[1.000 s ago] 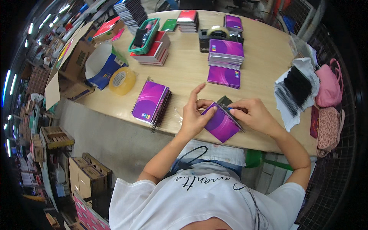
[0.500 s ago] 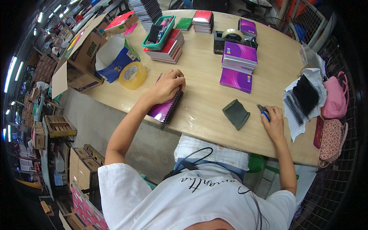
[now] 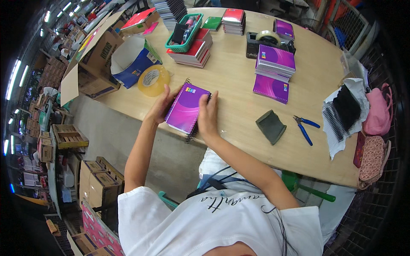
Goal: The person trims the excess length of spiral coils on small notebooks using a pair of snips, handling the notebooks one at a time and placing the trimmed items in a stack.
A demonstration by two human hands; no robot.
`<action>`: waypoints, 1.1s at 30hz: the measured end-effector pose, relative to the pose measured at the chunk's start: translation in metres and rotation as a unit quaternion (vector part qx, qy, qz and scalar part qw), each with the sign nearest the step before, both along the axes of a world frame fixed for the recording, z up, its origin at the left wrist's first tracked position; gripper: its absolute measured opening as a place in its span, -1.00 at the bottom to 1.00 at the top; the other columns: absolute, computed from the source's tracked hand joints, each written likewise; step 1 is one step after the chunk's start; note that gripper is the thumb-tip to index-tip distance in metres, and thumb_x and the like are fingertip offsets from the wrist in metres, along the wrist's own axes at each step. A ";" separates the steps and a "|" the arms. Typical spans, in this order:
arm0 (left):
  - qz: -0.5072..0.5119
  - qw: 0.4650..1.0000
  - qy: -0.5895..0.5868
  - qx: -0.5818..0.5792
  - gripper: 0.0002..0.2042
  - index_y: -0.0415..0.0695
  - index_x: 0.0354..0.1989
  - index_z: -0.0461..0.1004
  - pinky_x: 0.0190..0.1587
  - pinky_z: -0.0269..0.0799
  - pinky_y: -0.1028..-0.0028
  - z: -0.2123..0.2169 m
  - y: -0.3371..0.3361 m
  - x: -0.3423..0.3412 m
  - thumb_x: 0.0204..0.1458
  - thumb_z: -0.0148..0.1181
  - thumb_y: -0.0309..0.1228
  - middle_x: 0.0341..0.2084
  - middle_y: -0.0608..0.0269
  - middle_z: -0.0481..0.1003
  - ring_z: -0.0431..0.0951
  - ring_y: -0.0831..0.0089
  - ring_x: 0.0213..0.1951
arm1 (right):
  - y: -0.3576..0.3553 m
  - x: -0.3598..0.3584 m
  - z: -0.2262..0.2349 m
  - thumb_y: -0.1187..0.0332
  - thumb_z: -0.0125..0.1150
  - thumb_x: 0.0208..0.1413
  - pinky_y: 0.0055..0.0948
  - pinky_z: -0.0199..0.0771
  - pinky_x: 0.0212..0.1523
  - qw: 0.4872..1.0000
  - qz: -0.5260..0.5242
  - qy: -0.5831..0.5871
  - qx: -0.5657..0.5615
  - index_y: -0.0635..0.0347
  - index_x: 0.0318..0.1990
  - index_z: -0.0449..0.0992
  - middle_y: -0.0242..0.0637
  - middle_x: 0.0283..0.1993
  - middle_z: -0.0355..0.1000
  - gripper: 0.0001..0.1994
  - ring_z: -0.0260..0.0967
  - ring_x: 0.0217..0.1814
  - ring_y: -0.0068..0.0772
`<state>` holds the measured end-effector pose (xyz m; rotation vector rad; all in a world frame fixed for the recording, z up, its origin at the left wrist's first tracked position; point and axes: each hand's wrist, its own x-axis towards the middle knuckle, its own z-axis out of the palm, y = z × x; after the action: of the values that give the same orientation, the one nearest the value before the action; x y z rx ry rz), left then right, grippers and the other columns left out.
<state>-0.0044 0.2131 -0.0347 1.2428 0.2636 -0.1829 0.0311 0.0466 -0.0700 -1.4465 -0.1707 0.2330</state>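
Observation:
A small stack of purple spiral notebooks (image 3: 186,107) lies at the table's near edge, left of centre, with black coils showing along its sides and ends. Against its left side presses my left hand (image 3: 161,103). My right hand (image 3: 208,114) grips the opposite side, its thumb over the top cover's edge. Blue-handled cutting pliers (image 3: 305,126) rest on the table to the right, jaws apart and touched by neither hand. Between the pliers and the notebooks is a dark green cloth pad (image 3: 271,127).
Purple notebooks (image 3: 275,64) are piled beyond the pad, beside a tape dispenser (image 3: 253,46). A tape roll (image 3: 153,80), blue carton (image 3: 133,64) and green basket (image 3: 186,33) on red books stand left. Black coils (image 3: 340,112) on paper and pink pouches (image 3: 376,112) lie right.
My right hand has let go of the pliers and moved left to the notebooks. My left hand has shifted from their top to their left side, and the top cover now shows.

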 end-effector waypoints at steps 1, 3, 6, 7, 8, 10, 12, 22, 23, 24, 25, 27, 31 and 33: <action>0.008 1.000 0.011 0.012 -0.15 -0.23 0.40 -0.03 0.38 -0.01 0.36 0.005 -0.001 -0.003 0.18 -0.37 0.29 0.34 0.00 0.11 0.13 0.29 0.35 | 0.010 -0.003 0.011 -0.20 -0.25 0.27 -0.09 -0.48 0.48 1.000 -0.018 0.006 -0.001 0.55 0.37 -0.30 0.34 0.45 -0.32 -0.09 -0.43 0.54 0.18; 0.019 0.999 0.027 0.032 -0.17 -0.22 0.39 0.00 0.37 0.00 0.37 0.011 -0.006 -0.002 0.19 -0.36 0.28 0.33 0.01 0.13 0.15 0.29 0.33 | 0.020 -0.005 0.012 -0.18 -0.26 0.28 -0.02 -0.50 0.47 0.998 -0.020 -0.016 -0.055 0.54 0.37 -0.33 0.33 0.46 -0.35 -0.10 -0.46 0.53 0.24; 0.053 0.998 0.010 0.031 -0.22 -0.23 0.35 0.10 0.37 -0.02 0.37 0.002 0.006 -0.005 0.22 -0.32 0.23 0.30 0.03 0.19 0.19 0.28 0.31 | 0.021 -0.004 0.009 -0.11 -0.15 0.28 -0.01 -0.49 0.47 0.998 -0.017 -0.042 -0.040 0.49 0.39 -0.33 0.35 0.45 -0.32 -0.13 -0.44 0.52 0.26; 0.059 0.998 -0.003 0.034 -0.23 -0.22 0.34 0.12 0.38 -0.02 0.36 -0.001 0.011 -0.006 0.22 -0.31 0.23 0.30 0.04 0.19 0.20 0.28 0.31 | 0.008 -0.005 0.005 -0.06 -0.07 0.25 -0.01 -0.46 0.47 0.997 -0.012 -0.075 -0.017 0.44 0.40 -0.26 0.32 0.45 -0.29 -0.15 -0.42 0.52 0.24; 0.106 0.991 -0.025 0.072 -0.27 -0.23 0.29 0.17 0.34 0.02 0.34 0.001 0.019 -0.012 0.20 -0.26 0.19 0.25 0.03 0.23 0.23 0.26 0.28 | -0.017 -0.008 0.013 -0.01 0.01 0.23 -0.01 -0.43 0.47 0.994 -0.007 -0.111 0.006 0.40 0.40 -0.20 0.29 0.45 -0.26 -0.17 -0.40 0.52 0.23; 0.228 0.933 -0.146 0.236 -0.37 -0.23 0.18 0.26 0.28 0.10 0.30 0.031 -0.007 -0.022 0.18 -0.16 0.10 0.16 0.02 0.31 0.30 0.21 0.21 | -0.082 0.012 0.023 0.10 0.20 0.12 -0.01 -0.30 0.45 0.975 0.037 -0.216 -0.025 0.27 0.38 0.00 0.17 0.45 -0.18 -0.23 -0.30 0.51 0.19; 0.233 0.865 -0.299 0.328 -0.46 -0.24 0.07 0.36 0.22 0.19 0.26 0.081 -0.077 -0.036 0.15 -0.07 0.01 0.07 0.02 0.39 0.37 0.17 0.15 | -0.162 0.025 0.031 0.20 0.31 0.00 0.03 -0.07 0.37 0.924 0.073 -0.310 -0.212 0.09 0.29 0.24 0.00 0.42 -0.05 -0.34 -0.11 0.44 0.15; -0.343 0.524 -0.536 0.566 -0.73 -0.07 -0.30 0.61 -0.12 0.45 0.26 0.001 -0.261 0.240 -0.21 0.19 -0.66 -0.28 0.21 0.58 0.55 0.15 -0.13 | -0.290 0.057 0.034 0.08 0.40 -0.17 0.37 0.02 0.21 0.754 0.080 -0.308 -0.575 -0.39 0.24 0.33 -0.14 0.34 0.10 -0.30 0.06 0.36 0.05; -0.387 0.522 -0.500 0.573 -0.72 -0.06 -0.31 0.61 -0.13 0.45 0.26 -0.003 -0.262 0.251 -0.23 0.22 -0.65 -0.29 0.22 0.59 0.55 0.17 -0.15 | -0.304 0.057 0.047 0.06 0.41 -0.19 0.39 0.02 0.21 0.765 0.101 -0.319 -0.550 -0.39 0.23 0.34 -0.15 0.35 0.10 -0.30 0.06 0.37 0.00; -0.430 0.517 -0.466 0.575 -0.72 -0.04 -0.31 0.61 -0.14 0.45 0.26 -0.003 -0.264 0.260 -0.25 0.26 -0.64 -0.30 0.23 0.59 0.56 0.18 -0.16 | -0.319 0.059 0.056 0.11 0.43 -0.20 0.20 0.16 0.20 0.766 0.067 -0.374 -0.519 -0.20 0.17 0.41 -0.16 0.31 0.16 -0.34 0.12 0.35 -0.10; -0.470 0.511 -0.429 0.578 -0.71 -0.02 -0.32 0.61 -0.15 0.46 0.26 -0.001 -0.265 0.268 -0.28 0.29 -0.63 -0.30 0.24 0.60 0.57 0.20 -0.18 | -0.340 0.075 0.050 0.17 0.42 -0.18 0.08 0.22 0.19 0.796 0.022 -0.370 -0.478 -0.08 0.13 0.43 -0.14 0.26 0.22 -0.39 0.16 0.30 -0.08; -0.492 0.495 -0.414 0.585 -0.70 -0.01 -0.31 0.59 -0.16 0.46 0.24 0.004 -0.277 0.275 -0.31 0.36 -0.58 -0.32 0.24 0.59 0.58 0.20 -0.19 | -0.397 0.115 0.024 0.29 0.40 -0.14 -0.10 0.33 0.13 0.794 -0.090 -0.336 -0.499 0.12 0.05 0.47 -0.13 0.14 0.32 -0.49 0.25 0.19 -0.05; -0.476 0.488 -0.378 0.626 -0.72 -0.04 -0.31 0.55 -0.15 0.46 0.22 0.022 -0.286 0.268 -0.27 0.37 -0.56 -0.33 0.25 0.59 0.57 0.19 -0.16 | -0.431 0.155 0.007 0.42 0.27 -0.04 -0.08 0.38 0.00 0.682 -0.166 -0.262 -0.662 0.21 -0.09 0.47 -0.16 0.01 0.37 -0.70 0.32 0.05 -0.07; -0.443 0.487 -0.382 0.648 -0.72 -0.04 -0.30 0.52 -0.14 0.46 0.23 0.032 -0.284 0.256 -0.25 0.35 -0.56 -0.33 0.26 0.59 0.57 0.18 -0.16 | -0.435 0.171 -0.015 0.42 0.23 0.01 -0.08 0.38 -0.03 0.635 -0.162 -0.283 -0.700 0.19 -0.14 0.47 -0.17 0.01 0.37 -0.76 0.31 0.07 -0.08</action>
<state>0.2521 -0.0713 -0.0022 2.7512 -1.3855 -0.2961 0.2020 -0.3884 -0.0853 -3.0703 -0.2451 -0.5786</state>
